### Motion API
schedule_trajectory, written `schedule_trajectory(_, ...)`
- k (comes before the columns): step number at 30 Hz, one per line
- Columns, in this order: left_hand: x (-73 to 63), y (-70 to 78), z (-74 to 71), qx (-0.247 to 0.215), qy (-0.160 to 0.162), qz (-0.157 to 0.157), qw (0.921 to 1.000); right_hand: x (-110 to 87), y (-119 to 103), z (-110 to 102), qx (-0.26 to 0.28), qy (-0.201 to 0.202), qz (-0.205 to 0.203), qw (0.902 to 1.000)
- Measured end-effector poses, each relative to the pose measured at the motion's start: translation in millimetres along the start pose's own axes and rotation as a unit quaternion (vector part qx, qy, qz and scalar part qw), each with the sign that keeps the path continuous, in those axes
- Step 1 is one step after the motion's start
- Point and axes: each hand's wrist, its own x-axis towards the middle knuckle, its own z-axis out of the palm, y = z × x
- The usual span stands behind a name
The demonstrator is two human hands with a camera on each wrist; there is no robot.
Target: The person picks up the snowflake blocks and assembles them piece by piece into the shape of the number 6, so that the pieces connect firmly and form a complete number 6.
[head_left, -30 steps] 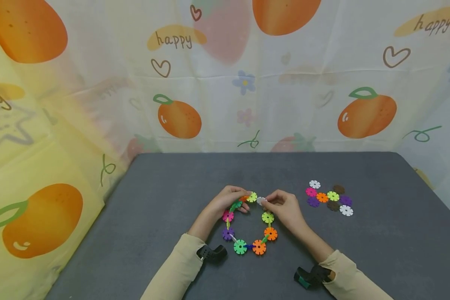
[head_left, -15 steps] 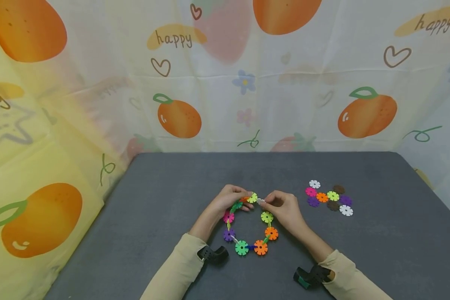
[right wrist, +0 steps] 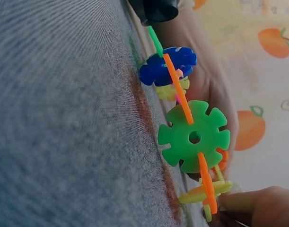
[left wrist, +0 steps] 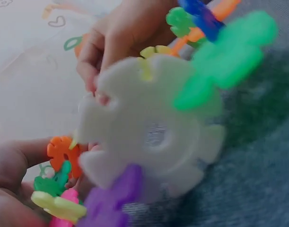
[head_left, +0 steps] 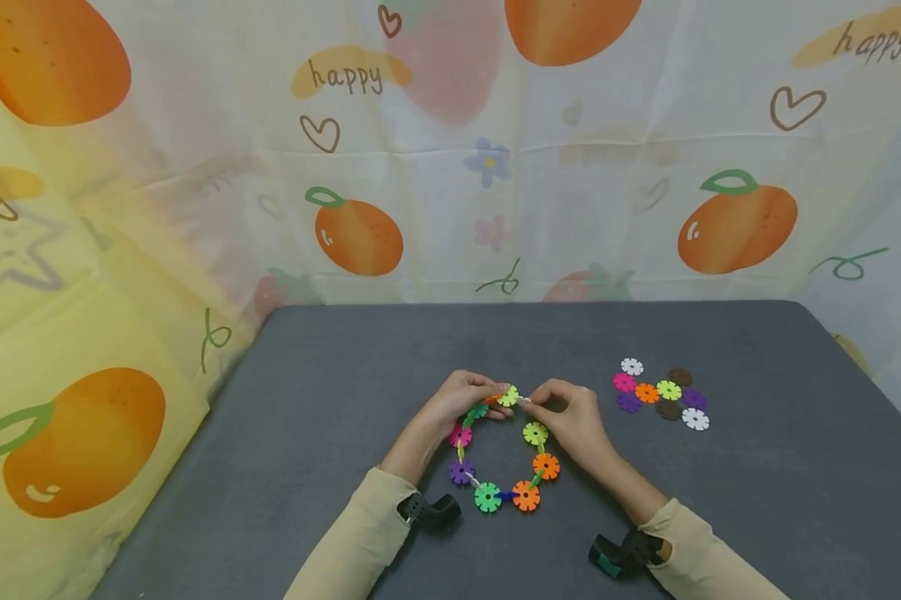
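A ring-shaped chain of notched plastic building discs (head_left: 488,497) hangs between two hands. At its far side, the left hand (head_left: 450,408) holds the chain near a yellow disc (head_left: 508,395) and an orange disc. The right hand (head_left: 573,417) pinches a white disc (head_left: 523,400), seen nearly edge-on against the yellow one. Another yellow disc (head_left: 535,433) ends the chain's right side, just below the right fingers. In the left wrist view a white link disc (left wrist: 130,165) looms close, hiding part of the fingers. The right wrist view shows a green disc (right wrist: 179,137) slotted between orange ones.
Loose discs lie flat at the right of the grey table (head_left: 360,350), among them a white disc (head_left: 695,419), an orange disc (head_left: 647,393) and a brown disc (head_left: 680,377). Behind the table hangs a fruit-printed cloth (head_left: 435,225). Black straps (head_left: 429,511) sit at both wrists.
The white disc has turned from face-on to nearly edge-on in the right fingers. The chain's near part has shifted slightly right. Both hands stay almost in place.
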Motion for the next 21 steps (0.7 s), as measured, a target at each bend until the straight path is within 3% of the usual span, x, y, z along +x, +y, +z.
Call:
schedule_trajectory(5,-1.0,0.9,2.0,-0.011,0.006,0.001,0.9999,-0.6,-1.4,-1.4,0.008,-0.01,-0.003,0.9999)
schedule_trajectory(12,0.0,3.8,-1.7,-0.03,0.02,-0.002,0.9993,2.1,-3.4,0.1,0.014,-0.022,0.033,0.9991)
schedule_trajectory(17,0.6,5.3,0.9,-0.019,0.014,0.002,0.9997,2.9,-6.7,-0.6,-0.016,-0.006,0.055,0.9983)
schedule_trajectory(21,-1.8,6.3,6.1,0.011,0.019,0.027,0.9994,1.1,-8.6,-0.9,-0.039,0.01,0.031,0.9987)
